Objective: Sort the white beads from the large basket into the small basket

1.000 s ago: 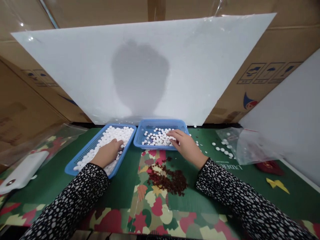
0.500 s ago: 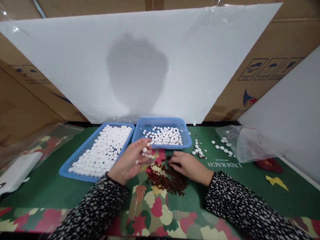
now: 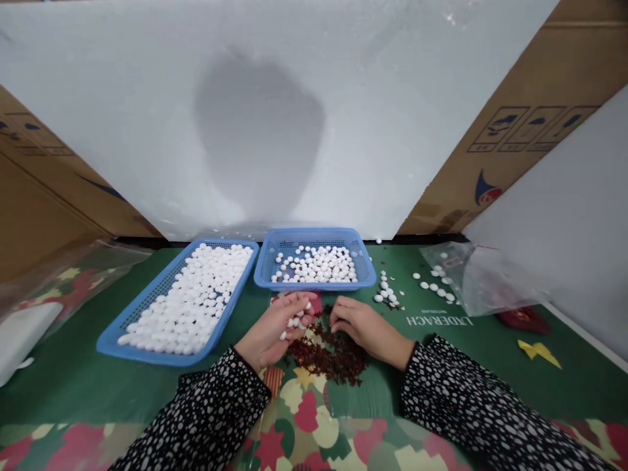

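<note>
My left hand [image 3: 275,328] is cupped with its fingers curled round several small white balls [image 3: 296,322], just in front of the middle blue basket [image 3: 314,286]. To its right, my right hand [image 3: 360,325] has its fingers bent and pinched together at the edge of a heap of small dark red-brown pieces [image 3: 338,361]. Whatever lies between those fingertips is hidden. White balls lie loosely in the middle basket, while the left blue basket [image 3: 147,358] is thickly covered with them.
More white balls lie on the green sheet [image 3: 417,386] at the right, by a clear plastic bag [image 3: 485,281]. A yellow scrap [image 3: 540,353] and a dark red item [image 3: 524,320] are at far right. A white object [image 3: 29,337] sits at far left. A white panel [image 3: 363,131] stands behind.
My left hand has moved from the middle basket's front edge down and right, nearer my right hand, still with white balls. My right hand stays at the heap. The view has shifted slightly.
</note>
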A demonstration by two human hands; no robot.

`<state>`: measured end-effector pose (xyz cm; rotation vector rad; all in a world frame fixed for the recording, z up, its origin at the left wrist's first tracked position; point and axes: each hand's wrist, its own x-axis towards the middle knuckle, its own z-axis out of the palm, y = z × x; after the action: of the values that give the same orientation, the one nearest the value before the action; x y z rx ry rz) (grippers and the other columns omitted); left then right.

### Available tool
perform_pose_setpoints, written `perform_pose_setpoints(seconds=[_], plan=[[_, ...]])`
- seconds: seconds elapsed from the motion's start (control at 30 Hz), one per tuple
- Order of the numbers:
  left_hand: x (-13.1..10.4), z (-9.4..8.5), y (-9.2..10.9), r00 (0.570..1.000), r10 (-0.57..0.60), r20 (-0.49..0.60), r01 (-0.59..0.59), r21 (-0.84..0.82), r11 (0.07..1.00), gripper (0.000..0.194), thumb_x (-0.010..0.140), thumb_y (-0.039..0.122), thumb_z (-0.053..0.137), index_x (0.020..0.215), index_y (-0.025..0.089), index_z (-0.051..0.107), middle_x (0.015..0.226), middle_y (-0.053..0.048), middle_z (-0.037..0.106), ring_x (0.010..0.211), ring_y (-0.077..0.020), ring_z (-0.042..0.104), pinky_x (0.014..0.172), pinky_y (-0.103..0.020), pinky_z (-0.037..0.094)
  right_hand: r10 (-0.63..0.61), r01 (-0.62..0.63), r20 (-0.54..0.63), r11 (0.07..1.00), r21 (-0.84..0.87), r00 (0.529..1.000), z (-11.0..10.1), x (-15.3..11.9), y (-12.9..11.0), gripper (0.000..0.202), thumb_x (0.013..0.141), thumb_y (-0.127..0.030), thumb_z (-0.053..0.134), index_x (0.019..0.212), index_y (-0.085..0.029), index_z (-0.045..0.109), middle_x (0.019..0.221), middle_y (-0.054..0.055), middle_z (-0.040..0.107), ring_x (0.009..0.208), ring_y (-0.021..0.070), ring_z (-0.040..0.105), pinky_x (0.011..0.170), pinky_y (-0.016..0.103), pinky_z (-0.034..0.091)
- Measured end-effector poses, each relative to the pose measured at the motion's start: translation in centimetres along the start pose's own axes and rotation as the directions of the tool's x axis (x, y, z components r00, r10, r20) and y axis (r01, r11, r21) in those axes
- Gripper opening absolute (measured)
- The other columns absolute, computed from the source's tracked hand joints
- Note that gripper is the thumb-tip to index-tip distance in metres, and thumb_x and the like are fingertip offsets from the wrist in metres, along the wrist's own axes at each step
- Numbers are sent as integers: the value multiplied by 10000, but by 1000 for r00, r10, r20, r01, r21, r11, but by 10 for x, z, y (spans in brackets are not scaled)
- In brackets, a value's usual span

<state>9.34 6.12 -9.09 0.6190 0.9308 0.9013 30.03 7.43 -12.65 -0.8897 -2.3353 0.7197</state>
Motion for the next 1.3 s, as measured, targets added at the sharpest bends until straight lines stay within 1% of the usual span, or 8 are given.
perform_pose_setpoints(seconds=[0.1, 0.27, 0.4, 0.53, 0.7, 0.97, 1.13, 1.3], plan=[[-1, 0, -2, 999, 1, 42, -5, 86, 996, 259, 801, 277, 717, 991, 147, 598, 748, 3, 545, 525, -43, 415, 383, -136, 145, 55, -48, -67, 993, 111, 996, 1, -2, -8, 227, 898, 28, 556, 822, -186, 571, 784, -22, 574, 733, 157, 561, 673, 247, 425], [-3, 2, -2, 993, 70, 91, -83, 151, 985, 303, 798, 378, 721, 815, 154, 518, 747, 15, 530, 502, -30, 332, 384, -153, 112, 229, -124, -199, 893, 433, 953, 2, 3, -19, 116, 912, -213, 657, 817, -197, 593, 730, -27, 602, 656, 153, 548, 620, 250, 422], [-2, 3, -2, 991, 94, 93, -108, 162, 981, 312, 789, 389, 728, 866, 151, 542, 759, 20, 532, 507, -27, 332, 387, -155, 115, 377, -201, -103, 682, 704, 920, 2, 11, -18, 145, 843, -290, 698, 780, -187, 618, 669, -15, 608, 591, 151, 559, 573, 259, 461], [-2, 3, -1, 993, 73, 93, -88, 165, 982, 360, 777, 363, 742, 1015, 153, 572, 842, -6, 586, 512, -22, 351, 389, -151, 122, 397, -186, -45, 524, 831, 917, 2, 12, -14, 130, 797, -265, 737, 866, -185, 660, 782, 19, 665, 676, 162, 618, 661, 295, 511], [-3, 4, -1, 994, 73, 79, -86, 181, 980, 367, 761, 374, 755, 1002, 158, 583, 832, 0, 590, 504, -23, 351, 385, -156, 128, 394, -179, -87, 591, 787, 915, 1, 11, -15, 115, 826, -273, 700, 818, -184, 627, 794, 19, 650, 679, 157, 600, 658, 295, 510], [-2, 4, -2, 990, 92, 104, -110, 173, 979, 304, 814, 407, 705, 870, 141, 568, 788, 11, 541, 494, -18, 307, 379, -150, 124, 386, -114, -147, 578, 808, 911, -4, 12, -23, 157, 833, -313, 713, 850, -192, 616, 691, 5, 666, 594, 145, 627, 538, 244, 511], [-3, 5, -4, 990, 73, 119, -92, 156, 983, 336, 800, 434, 713, 836, 145, 545, 716, 35, 483, 477, -22, 273, 372, -153, 111, 353, -135, -111, 603, 787, 929, -5, 11, -30, 159, 846, -337, 693, 834, -192, 631, 781, 40, 709, 721, 186, 695, 686, 322, 582], [-2, 4, -7, 986, 92, 139, -115, 169, 979, 325, 806, 432, 704, 817, 154, 536, 710, 34, 485, 479, -29, 270, 375, -154, 118, 338, -127, -150, 674, 728, 929, -3, 11, -33, 125, 860, -317, 674, 839, -200, 636, 765, 27, 699, 726, 184, 683, 701, 321, 569]])
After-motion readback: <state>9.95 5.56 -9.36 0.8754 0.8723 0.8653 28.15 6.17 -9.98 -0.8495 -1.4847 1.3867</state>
